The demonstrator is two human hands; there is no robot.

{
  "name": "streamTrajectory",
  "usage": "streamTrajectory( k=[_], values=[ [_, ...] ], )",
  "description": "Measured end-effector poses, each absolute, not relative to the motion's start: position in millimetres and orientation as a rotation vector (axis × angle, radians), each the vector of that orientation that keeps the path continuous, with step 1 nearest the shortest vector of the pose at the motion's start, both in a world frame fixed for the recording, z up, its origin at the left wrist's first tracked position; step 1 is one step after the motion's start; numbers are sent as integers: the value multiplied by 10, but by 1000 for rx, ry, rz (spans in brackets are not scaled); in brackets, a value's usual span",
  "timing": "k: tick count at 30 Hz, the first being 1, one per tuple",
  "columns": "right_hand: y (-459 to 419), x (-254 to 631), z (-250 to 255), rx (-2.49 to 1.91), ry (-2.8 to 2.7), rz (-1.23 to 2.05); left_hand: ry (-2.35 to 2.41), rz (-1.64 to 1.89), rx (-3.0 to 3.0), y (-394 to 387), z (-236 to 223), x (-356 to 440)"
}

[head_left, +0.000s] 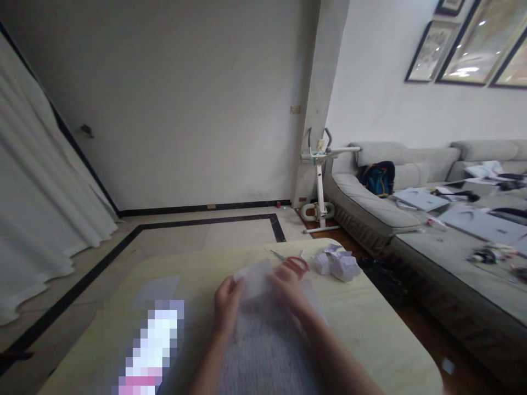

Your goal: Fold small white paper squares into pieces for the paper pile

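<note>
Between my hands is a piece of white paper (256,281), raised above the table (362,329). My left hand (228,300) pinches its left edge, thumb on top. At its right side my right hand (287,286) touches the paper, but motion blurs those fingers. Red-handled scissors (297,265) lie just beyond my right hand, blades pointing left. Crumpled white paper (337,262) sits to the right of them. Another flat sheet (157,289) lies on the table's left part.
A pixelated bright patch (154,340) covers something at the table's left front. A sofa (370,208) with a backpack (379,178) and laptops stands to the right. Exercise equipment (320,186) is by the wall corner, and a white curtain (45,181) hangs at left.
</note>
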State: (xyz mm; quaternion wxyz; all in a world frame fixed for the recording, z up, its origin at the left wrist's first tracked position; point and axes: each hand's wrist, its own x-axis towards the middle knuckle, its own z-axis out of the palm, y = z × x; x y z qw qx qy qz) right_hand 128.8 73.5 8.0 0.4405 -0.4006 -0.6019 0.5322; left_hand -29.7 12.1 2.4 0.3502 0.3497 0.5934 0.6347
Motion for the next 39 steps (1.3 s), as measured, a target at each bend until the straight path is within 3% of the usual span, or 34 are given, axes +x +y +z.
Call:
streamTrajectory(
  k=[7, 30, 39],
  values=[
    [754, 1306, 96, -1006, -1468, 1227, 1638, 1623, 1078, 87, 81, -260],
    [774, 1350, 33, -934, -1569, 1379, 1759, 1738, 1083, 106, 81, -369],
    [797, 1348, 78, -968, -1592, 1267, 1783, 1715, 1032, 84, 84, -363]
  ],
)
